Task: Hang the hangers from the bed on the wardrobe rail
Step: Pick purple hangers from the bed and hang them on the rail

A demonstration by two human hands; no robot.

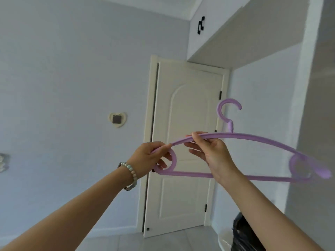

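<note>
The left hand (150,158), with a bead bracelet of pale green and pink stones (130,175) on its wrist, grips the left end of a lilac plastic clothes hanger (262,140): thumb and forefinger pinch the upper arm and the other fingers curl through the round loop at that end. The right hand (212,156) holds the same upper arm nearer the middle, thumb on top and fingers stretched out beneath the bar, so both hands are grasping the hanger. Nothing else carries the hanger. It is held up in the air, nearly level, with its right end dipping a little and blurred, and its curved lilac hook (228,109) stands upright just right of the right hand, opening to the right. Behind it is a cream panelled door (186,124) in a pale wall, with a cream heart-shaped plaque (117,119) to its left, a white boxed-in overhead section (235,33) above, and a black plastic bag (243,232) low on the right. Neither bed nor wardrobe rail is in view. The step in hand looks like carrying one hanger towards the rail. The next move probably calls for turning to the wardrobe, lifting the hook over the rail, settling it there, then letting go.
</note>
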